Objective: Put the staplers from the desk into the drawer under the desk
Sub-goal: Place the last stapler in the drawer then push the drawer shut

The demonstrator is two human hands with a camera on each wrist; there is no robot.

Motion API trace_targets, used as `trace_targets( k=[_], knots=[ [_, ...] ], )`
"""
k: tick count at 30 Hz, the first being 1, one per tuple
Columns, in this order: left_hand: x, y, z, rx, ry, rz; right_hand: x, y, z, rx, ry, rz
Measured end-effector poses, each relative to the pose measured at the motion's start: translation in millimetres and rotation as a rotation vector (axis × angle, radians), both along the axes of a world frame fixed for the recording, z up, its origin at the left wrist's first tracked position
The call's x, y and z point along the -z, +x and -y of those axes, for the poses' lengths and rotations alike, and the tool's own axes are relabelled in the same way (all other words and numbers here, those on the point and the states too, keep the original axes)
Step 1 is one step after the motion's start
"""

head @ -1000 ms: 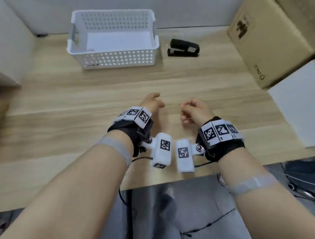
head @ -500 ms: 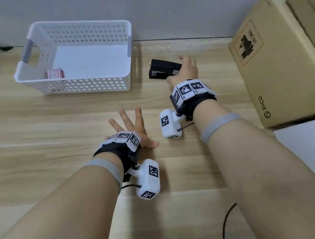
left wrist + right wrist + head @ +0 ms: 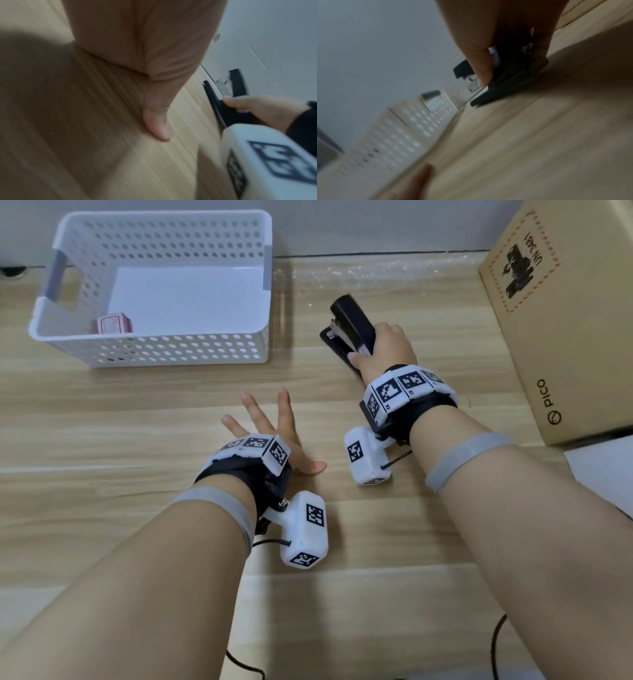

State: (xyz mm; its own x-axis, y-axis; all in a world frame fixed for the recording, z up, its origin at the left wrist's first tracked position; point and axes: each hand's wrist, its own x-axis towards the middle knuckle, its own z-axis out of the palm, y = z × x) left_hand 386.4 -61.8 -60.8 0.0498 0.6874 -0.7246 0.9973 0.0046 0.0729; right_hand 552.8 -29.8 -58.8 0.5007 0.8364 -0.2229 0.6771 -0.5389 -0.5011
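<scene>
The right hand [image 3: 383, 350] grips the stapler [image 3: 349, 326], its nose apparently tilted just off the surface [image 3: 137, 422], the left hand [image 3: 274, 436] lies flat, fingers spread; next comes carrying it to the unseen drawer.

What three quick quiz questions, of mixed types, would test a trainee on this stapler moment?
1. True or false: the left hand lies flat on the desk with spread fingers.
2. What does the right hand grip? A) white basket B) black stapler C) cardboard box
3. Fill in: a small pink box sits inside the ______.

Key: 1 true; 2 B; 3 white basket.
</scene>
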Motion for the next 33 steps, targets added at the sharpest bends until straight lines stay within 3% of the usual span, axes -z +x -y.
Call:
trace_targets(
  k=[7,10,13,16,22,25,28,33],
  knots=[
    [-7.3,-21.9,23.9,0.028,0.068,0.233,-17.6,-30.9,63.2,0.239,0.074,-0.523],
    [-7.2,-53.7,37.6,0.018,0.025,0.484,-22.6,-62.2,92.9,0.274,0.127,-0.772],
    [-21.7,-93.0,55.0,-0.374,-0.130,0.981,-26.0,-113.1,123.8,0.242,0.159,-0.934],
    [-37.4,-145.1,76.4,-0.652,-0.259,1.233,-24.9,-174.8,155.5,0.207,0.145,-1.024],
    [-43.2,-264.0,119.0,-0.729,-0.326,1.379,-21.9,-309.5,206.6,0.234,0.163,-1.050],
    [-54.8,-315.7,135.7,-0.708,-0.279,1.326,-26.6,-364.8,223.0,0.226,0.206,-1.084],
    [-58.9,-358.2,148.5,-0.643,-0.261,1.274,-29.7,-404.0,240.4,0.158,0.236,-1.130],
    [-43.0,-413.4,176.9,-0.576,-0.306,1.260,-11.1,-448.6,268.8,0.015,0.133,-1.052]
  ],
)
